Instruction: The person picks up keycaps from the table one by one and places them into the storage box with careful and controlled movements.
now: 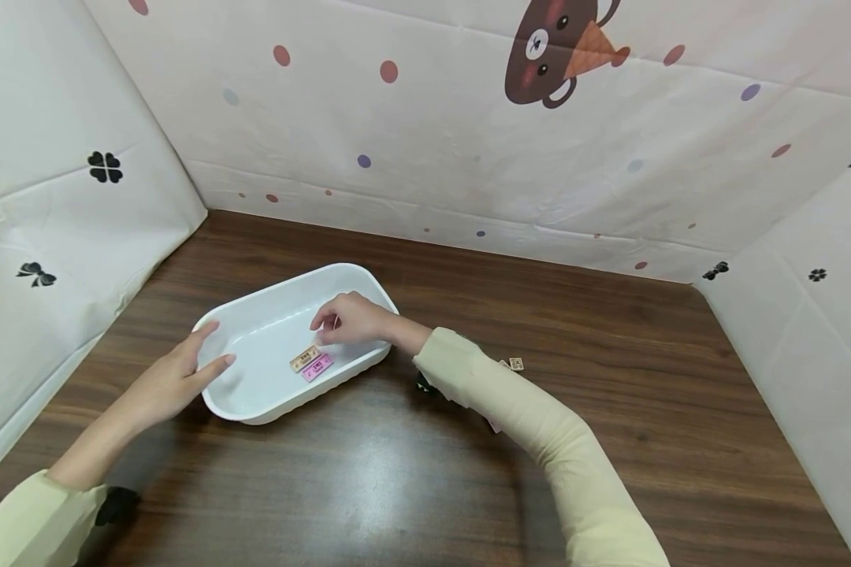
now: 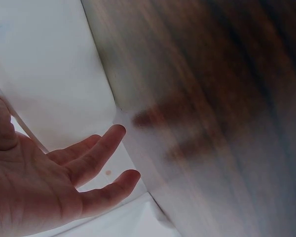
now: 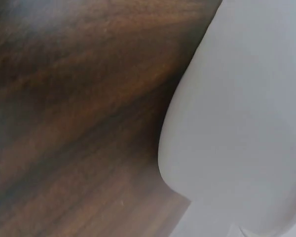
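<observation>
On the dark wood table [image 1: 638,394], left of centre, sits a white plastic tray [image 1: 255,378], set at a slant. Inside, toward the near long wall, lie an orange banknote-style slip [image 1: 304,359] & a pink banknote-style slip [image 1: 317,368], side by side. L hand [image 1: 166,382] is at tray's L end, thumb & index apart at the rim, thumb tip on the inner side; per L wrist view, other fingers [image 2: 97,150] extend loosely, spread. R hand [image 1: 354,319] is over the tray floor, just beyond the slips, fingers curled, thumb & index tips close; can't tell if they hold anything. R wrist view: mostly tray's outer wall + tabletop. R of tray, by the R sleeve [image 1: 510,394]: two small tan squares [image 1: 515,364], one partly hidden, & edge of a pink pc [image 1: 495,426]. Behind: white cloth backdrop [image 1: 432,157] w/ dots & brown bear print [image 1: 549,59].
</observation>
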A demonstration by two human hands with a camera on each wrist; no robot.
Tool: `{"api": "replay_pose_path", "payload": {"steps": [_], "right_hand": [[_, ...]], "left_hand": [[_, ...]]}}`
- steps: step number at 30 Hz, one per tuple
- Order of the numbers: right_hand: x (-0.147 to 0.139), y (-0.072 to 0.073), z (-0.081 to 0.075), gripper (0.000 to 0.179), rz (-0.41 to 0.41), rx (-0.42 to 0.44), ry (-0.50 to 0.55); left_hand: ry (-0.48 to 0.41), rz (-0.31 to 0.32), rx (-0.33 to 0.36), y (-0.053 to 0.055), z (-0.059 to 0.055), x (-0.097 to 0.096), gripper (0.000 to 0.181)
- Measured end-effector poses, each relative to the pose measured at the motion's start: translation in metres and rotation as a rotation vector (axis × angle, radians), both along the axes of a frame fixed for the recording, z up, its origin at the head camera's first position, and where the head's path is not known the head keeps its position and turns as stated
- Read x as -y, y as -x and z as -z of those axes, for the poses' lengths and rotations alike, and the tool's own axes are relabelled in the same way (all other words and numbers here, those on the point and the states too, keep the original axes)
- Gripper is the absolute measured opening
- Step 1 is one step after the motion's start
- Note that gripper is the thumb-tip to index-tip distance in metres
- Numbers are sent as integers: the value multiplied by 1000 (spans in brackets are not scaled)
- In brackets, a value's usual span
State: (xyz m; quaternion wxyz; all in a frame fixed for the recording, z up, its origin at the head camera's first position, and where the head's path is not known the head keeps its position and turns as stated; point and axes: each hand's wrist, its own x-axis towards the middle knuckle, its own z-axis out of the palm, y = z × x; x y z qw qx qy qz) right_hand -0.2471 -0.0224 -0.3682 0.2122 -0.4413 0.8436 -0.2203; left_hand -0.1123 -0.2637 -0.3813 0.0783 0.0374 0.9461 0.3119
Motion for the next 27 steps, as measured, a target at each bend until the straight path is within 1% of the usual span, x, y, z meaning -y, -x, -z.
{"api": "replay_pose_path", "payload": {"steps": [5,13,21,27], "right_hand": [[-6,0,-4,28,-17,-36,1],[-14,-3,-6,33,-51,-173,-38],[-24,-13,-6,38,-84,-300,-62],[-32,-19,-5,45,-84,-396,-123]], "left_hand": [[2,2,0,0,0,0,74],[12,5,0,0,0,0,73],[16,7,5,0,0,0,74],[20,7,3,0,1,0,73]]}}
